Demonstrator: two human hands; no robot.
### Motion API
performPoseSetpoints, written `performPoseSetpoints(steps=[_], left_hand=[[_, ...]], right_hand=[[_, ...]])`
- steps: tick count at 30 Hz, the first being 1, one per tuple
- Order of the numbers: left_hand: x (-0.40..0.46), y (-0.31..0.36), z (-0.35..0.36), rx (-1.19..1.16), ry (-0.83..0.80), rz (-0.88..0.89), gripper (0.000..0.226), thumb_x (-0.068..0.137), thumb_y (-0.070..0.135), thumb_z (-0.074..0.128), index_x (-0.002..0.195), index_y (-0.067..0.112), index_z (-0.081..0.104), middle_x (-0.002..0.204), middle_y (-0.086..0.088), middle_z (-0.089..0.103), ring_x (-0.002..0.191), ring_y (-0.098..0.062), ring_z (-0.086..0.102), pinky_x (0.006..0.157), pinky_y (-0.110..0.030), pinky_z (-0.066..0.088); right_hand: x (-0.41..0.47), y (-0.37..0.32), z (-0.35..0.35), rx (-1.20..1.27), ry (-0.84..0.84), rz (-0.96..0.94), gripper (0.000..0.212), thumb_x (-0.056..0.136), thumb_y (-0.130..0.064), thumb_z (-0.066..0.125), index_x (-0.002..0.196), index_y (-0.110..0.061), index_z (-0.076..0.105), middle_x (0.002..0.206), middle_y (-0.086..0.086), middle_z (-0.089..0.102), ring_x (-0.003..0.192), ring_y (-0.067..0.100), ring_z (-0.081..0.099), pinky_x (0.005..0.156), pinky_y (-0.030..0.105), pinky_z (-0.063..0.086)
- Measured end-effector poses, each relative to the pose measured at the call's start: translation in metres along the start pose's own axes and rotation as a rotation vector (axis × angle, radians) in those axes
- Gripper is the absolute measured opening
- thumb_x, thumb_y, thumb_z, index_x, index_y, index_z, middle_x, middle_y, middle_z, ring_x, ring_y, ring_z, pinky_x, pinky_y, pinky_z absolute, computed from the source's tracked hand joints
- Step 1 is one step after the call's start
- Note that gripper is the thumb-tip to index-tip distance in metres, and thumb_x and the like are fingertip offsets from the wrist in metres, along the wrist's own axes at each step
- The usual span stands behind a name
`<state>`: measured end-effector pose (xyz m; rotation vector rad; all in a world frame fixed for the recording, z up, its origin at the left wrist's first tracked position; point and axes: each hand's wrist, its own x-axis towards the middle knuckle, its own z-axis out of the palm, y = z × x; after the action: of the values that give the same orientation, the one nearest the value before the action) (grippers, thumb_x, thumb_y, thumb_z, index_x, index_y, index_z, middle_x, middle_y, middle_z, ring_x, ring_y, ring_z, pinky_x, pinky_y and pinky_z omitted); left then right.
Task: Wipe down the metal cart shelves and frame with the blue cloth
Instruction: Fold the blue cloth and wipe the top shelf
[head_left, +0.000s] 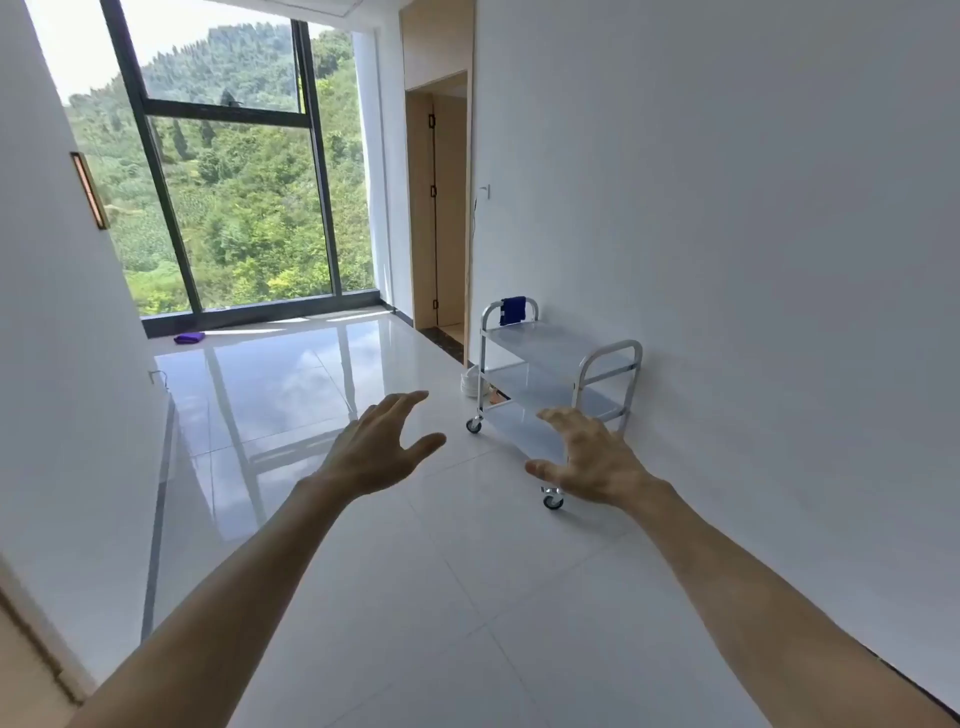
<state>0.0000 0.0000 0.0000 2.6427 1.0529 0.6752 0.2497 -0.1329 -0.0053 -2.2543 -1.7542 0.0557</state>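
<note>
A metal cart (550, 345) with three shelves and castor wheels stands against the white wall on the right, some distance ahead. The blue cloth (513, 310) hangs over the cart's far handle bar. My left hand (382, 449) is stretched out in front, fingers spread, holding nothing. My right hand (592, 454) is also out with fingers spread and empty; in the picture it overlaps the cart's lowest shelf but is well short of it. Neither hand touches the cart or the cloth.
Glossy white tile floor (322, 395) runs to a tall window (228, 182). A purple cloth (189, 338) lies on the floor by the window. A white object (471, 382) sits behind the cart near a wooden doorway (441, 208). White walls close both sides.
</note>
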Motion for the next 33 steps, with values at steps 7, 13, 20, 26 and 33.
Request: performPoseSetpoints(steps=[7,13,20,26,33], left_hand=[[0.080,-0.069,0.012,-0.038,-0.037,-0.050,0.070,0.092,0.055,0.056,0.151,0.026,0.033,0.155,0.002,0.040,0.136,-0.024,0.045,0.105,-0.047,0.045],[0.157,-0.118,0.036,-0.062,-0.041,-0.039,0.069,0.091,0.057,0.056,0.150,0.028,0.034,0.153,0.004,0.041,0.135,-0.022,0.046,0.104,-0.045,0.046],[0.261,-0.166,0.074,-0.019,-0.062,-0.023,0.070,0.091,0.060,0.054,0.150,0.030,0.033,0.154,0.005,0.041,0.136,-0.022,0.045,0.104,-0.045,0.043],[0.369,-0.204,0.100,-0.067,-0.069,-0.074,0.069,0.090,0.055,0.057,0.150,0.027,0.036,0.154,0.002,0.042,0.133,-0.022,0.048,0.106,-0.044,0.044],[0.470,-0.258,0.121,-0.076,-0.050,-0.117,0.069,0.089,0.058,0.056,0.149,0.029,0.036,0.151,0.004,0.045,0.131,-0.020,0.049,0.105,-0.043,0.045]], right_hand=[[0.092,0.003,0.024,0.031,-0.005,0.046,0.077,0.091,-0.057,0.059,0.154,-0.028,0.025,0.160,-0.004,0.026,0.143,0.027,0.030,0.115,0.052,0.029],[0.178,0.018,0.051,0.025,-0.001,0.047,0.077,0.090,-0.060,0.056,0.153,-0.029,0.025,0.160,-0.006,0.027,0.141,0.026,0.033,0.113,0.052,0.032],[0.299,0.056,0.077,0.037,-0.018,0.033,0.077,0.089,-0.059,0.059,0.152,-0.031,0.025,0.159,-0.005,0.028,0.140,0.026,0.034,0.112,0.052,0.033],[0.423,0.095,0.091,0.071,-0.027,0.015,0.079,0.089,-0.057,0.060,0.154,-0.031,0.021,0.157,-0.003,0.031,0.139,0.027,0.035,0.112,0.051,0.034],[0.558,0.128,0.100,0.069,-0.030,-0.010,0.079,0.088,-0.058,0.061,0.152,-0.026,0.027,0.157,-0.002,0.032,0.139,0.027,0.036,0.111,0.049,0.035]])
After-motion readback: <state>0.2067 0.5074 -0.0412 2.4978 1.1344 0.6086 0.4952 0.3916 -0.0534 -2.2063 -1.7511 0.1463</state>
